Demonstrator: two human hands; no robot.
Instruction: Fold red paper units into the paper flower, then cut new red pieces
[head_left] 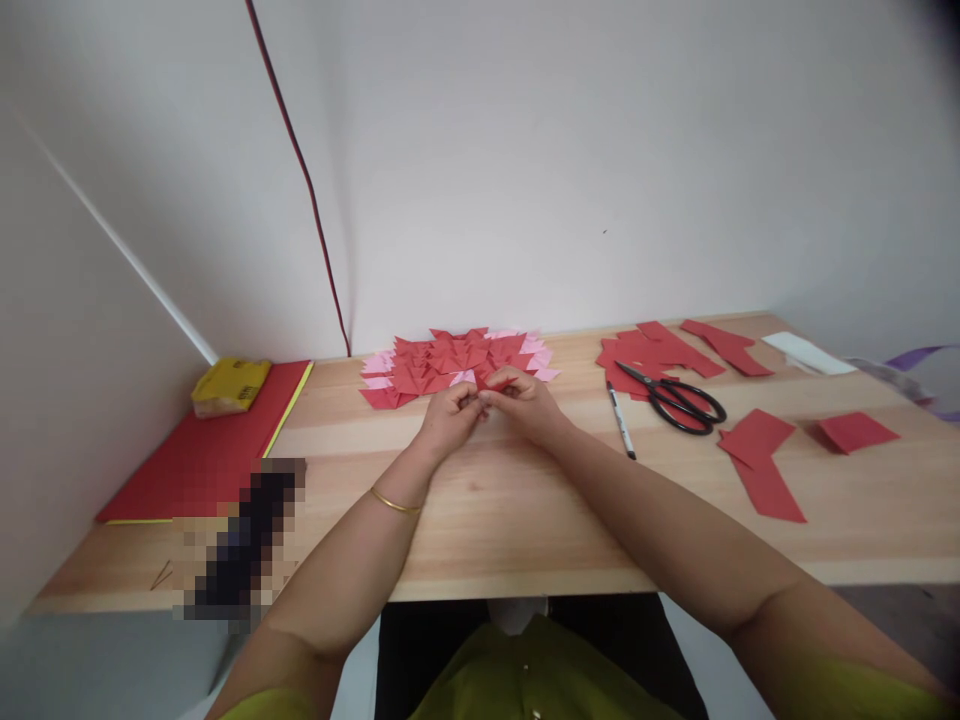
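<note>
My left hand (450, 414) and my right hand (525, 404) meet above the middle of the table, fingertips pinched together. Between them is a small piece of red paper (491, 384), mostly covered by the fingers. Both hands are closed on it. Just behind them, against the wall, lies a cluster of folded red paper pieces (442, 357), with folded pink paper pieces (537, 352) at its sides. A gold bangle (395, 503) circles my left wrist.
Right of my hands lie black-handled scissors (679, 400), a marker (621, 420), cut red paper scraps (757, 450), a folded red sheet (857, 430) and white paper (806, 352). At left, a yellow packet (232, 386) rests on large red sheets (187, 465). A dark cable (300, 160) hangs along the wall.
</note>
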